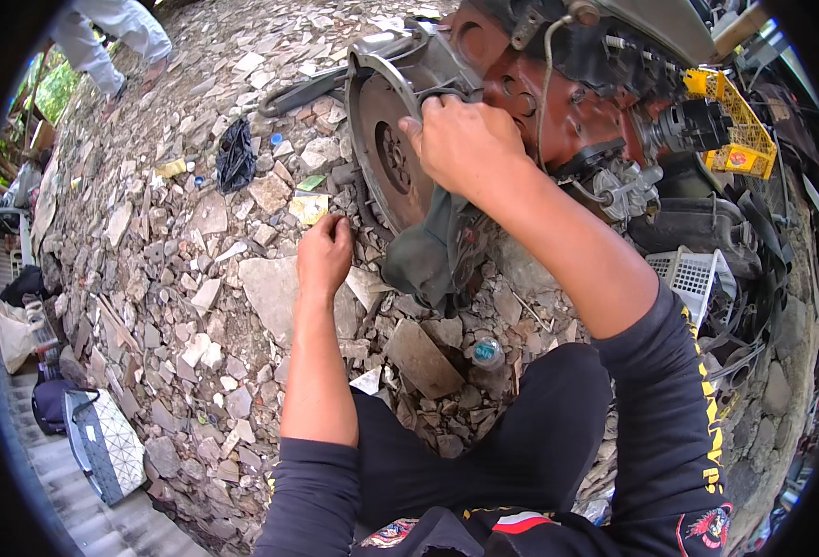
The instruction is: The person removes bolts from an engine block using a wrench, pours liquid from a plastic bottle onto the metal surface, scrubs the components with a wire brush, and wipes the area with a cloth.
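My right hand [470,144] is closed at the upper edge of the engine's flywheel end, on a dark grey-green cloth [419,265] that hangs below it. Beside it the round, rusty-faced flywheel [386,148] faces left, with a ring of holes round its hub. It belongs to a reddish-brown engine [502,84] lying on the rubble. Lower and to the left, my left hand [324,255] hovers over broken stone with its fingers curled in. Whether anything is inside those fingers is hidden.
Loose stone and tile rubble [177,269] spreads all round. A clear plastic cup [487,353] lies between my knees. To the right are a white crate [693,278] and a yellow crate [734,130]. A black plastic bag [236,156] lies ahead; a person's legs [112,42] show far left.
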A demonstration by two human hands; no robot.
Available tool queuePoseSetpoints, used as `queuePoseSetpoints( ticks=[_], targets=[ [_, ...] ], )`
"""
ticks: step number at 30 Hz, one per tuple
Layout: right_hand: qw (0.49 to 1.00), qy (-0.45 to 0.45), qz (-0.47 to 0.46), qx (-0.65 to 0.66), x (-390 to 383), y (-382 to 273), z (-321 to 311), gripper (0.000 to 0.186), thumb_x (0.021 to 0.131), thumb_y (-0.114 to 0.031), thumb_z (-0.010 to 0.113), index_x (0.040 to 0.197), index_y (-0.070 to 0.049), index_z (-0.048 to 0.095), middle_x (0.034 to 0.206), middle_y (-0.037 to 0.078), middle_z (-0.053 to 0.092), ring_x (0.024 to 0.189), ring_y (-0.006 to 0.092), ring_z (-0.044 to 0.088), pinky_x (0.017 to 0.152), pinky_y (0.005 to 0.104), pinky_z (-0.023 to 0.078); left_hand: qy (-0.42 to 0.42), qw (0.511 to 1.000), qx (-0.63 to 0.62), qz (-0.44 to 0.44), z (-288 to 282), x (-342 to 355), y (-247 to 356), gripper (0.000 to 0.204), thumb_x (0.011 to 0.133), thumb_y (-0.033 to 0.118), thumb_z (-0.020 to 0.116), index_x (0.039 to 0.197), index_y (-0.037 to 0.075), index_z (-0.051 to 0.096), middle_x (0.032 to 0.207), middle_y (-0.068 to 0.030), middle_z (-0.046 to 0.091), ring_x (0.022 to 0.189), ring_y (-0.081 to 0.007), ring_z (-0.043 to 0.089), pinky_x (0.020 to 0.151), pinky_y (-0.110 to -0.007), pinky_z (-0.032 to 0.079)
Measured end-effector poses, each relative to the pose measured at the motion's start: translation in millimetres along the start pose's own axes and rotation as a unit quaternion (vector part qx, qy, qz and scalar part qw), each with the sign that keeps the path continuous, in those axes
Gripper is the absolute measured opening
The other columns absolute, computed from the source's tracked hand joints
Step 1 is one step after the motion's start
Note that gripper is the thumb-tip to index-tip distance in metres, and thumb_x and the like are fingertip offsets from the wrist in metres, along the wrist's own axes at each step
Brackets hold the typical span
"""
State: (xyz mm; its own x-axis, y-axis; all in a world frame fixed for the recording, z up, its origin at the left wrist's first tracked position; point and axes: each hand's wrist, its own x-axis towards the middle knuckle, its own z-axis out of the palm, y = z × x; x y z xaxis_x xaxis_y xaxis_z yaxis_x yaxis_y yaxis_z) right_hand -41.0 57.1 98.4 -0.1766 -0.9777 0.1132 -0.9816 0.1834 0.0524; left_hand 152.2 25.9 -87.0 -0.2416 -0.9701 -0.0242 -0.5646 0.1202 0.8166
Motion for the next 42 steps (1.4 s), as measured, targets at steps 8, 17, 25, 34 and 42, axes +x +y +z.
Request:
queuePoseSetpoints(
  ticks=[8,17,25,34,42],
  targets=[
    [0.999,-0.04,0.011,0.008,33,4,-23,0.05,0.1,-0.037,0.035,0.1,-0.001,0.07,0.103,0.022,0.068,0.096,0.0383,0.066,0.086,0.0454,0.052,-0.028,0.999,0.018,0.004,-27,-21,4,0.026,0.092,0.023,0.058,0.102,0.001,0.067,0.082,-0.0161,0.069,0.075,-0.0253,0.067,0.071,-0.034,0.05],
    [0.814,0.079,0.136,0.56,1,16,15,0.054,0.099,-0.042,0.04,0.121,0.004,0.059,0.12,0.026,0.06,0.119,0.0388,0.054,0.099,0.0391,0.04,-0.016,0.999,-0.038,0.021,-26,-16,15,0.027,0.092,0.024,0.058,0.102,0.0,0.068,0.084,-0.0168,0.07,0.075,-0.0238,0.066,0.071,-0.034,0.05],
    [0.962,-0.014,0.036,0.271,12,32,-3,0.045,0.095,-0.027,0.047,0.134,-0.005,0.049,0.125,0.024,0.059,0.117,0.0347,0.057,0.097,0.0396,0.044,-0.019,0.999,-0.021,0.028,-13,-11,13,0.028,0.092,0.025,0.058,0.102,0.001,0.067,0.087,-0.0169,0.069,0.079,-0.0275,0.066,0.073,-0.035,0.05],
    [0.995,0.038,-0.089,-0.029,3,32,-2,0.039,0.083,-0.003,0.046,0.119,-0.009,0.059,0.114,0.017,0.064,0.096,0.0358,0.065,0.077,0.0454,0.053,-0.052,0.999,-0.014,-0.001,-21,-14,15,0.03,0.091,0.027,0.057,0.104,0.003,0.067,0.097,-0.0207,0.068,0.092,-0.0359,0.066,0.08,-0.04,0.05],
    [0.972,0.133,0.06,0.186,-76,11,77,0.052,0.08,-0.003,0.05,0.132,-0.009,0.042,0.137,0.02,0.048,0.099,0.0452,0.06,0.082,0.0511,0.052,-0.037,0.998,0.006,0.052,-15,-13,6,0.027,0.092,0.022,0.058,0.103,-0.001,0.067,0.082,-0.0141,0.069,0.073,-0.0211,0.065,0.07,-0.033,0.05]
  ],
)
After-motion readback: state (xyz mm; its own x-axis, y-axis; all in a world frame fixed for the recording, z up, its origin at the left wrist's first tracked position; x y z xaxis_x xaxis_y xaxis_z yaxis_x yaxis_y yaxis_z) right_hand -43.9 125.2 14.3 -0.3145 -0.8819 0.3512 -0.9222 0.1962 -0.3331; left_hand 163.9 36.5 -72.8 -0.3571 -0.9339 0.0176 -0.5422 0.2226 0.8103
